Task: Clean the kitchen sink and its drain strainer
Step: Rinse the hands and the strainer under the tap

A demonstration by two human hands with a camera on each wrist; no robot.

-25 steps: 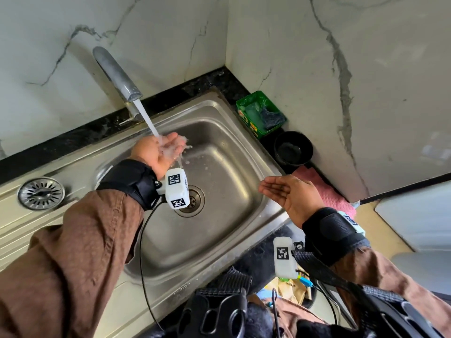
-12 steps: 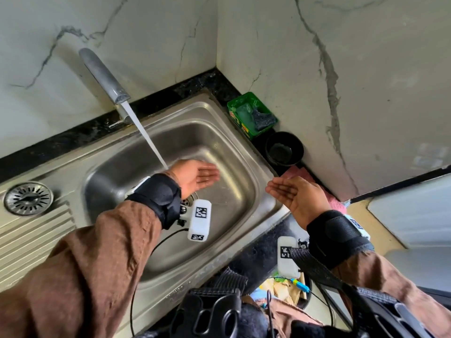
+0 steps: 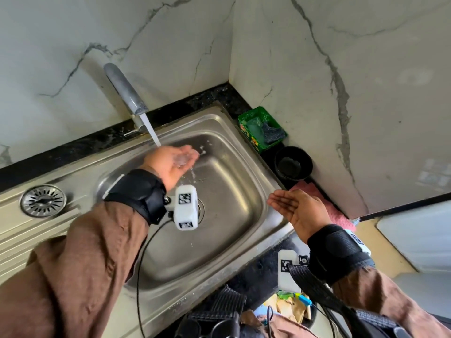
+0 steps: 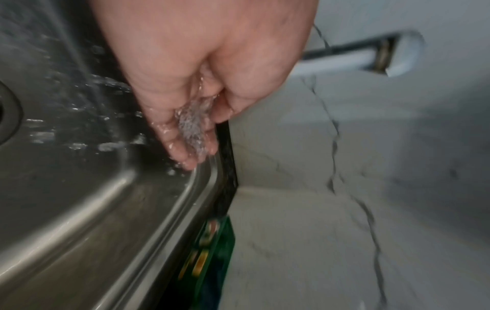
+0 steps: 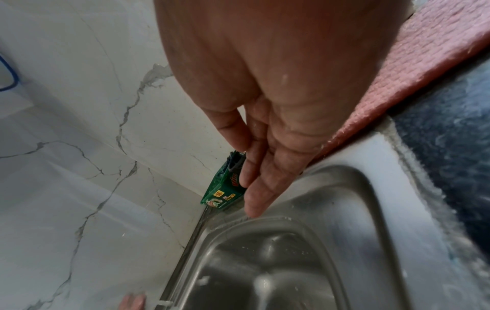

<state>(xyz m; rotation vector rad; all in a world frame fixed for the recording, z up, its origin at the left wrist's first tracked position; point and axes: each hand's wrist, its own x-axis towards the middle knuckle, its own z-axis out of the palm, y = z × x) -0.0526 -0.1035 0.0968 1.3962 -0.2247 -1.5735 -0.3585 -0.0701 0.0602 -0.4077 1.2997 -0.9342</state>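
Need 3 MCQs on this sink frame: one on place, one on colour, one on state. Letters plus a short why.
1. Where does the drain strainer lie?
A. in the basin's drain hole
B. on the sink's ribbed drainboard, off to the left
C. in the black bowl

2. What colour is the soap box in the corner by the sink?
A. green
B. blue
C. white

3. What state is the left hand in?
A. fist round a sponge
B. pinching the strainer
C. open and cupped under the running water

Key: 1 B, the head view shows the strainer on the drainboard, outside the basin. 2 A, the box is green in the head and right wrist views. 3 C, the left wrist view shows water pooling over relaxed fingers, with nothing held.
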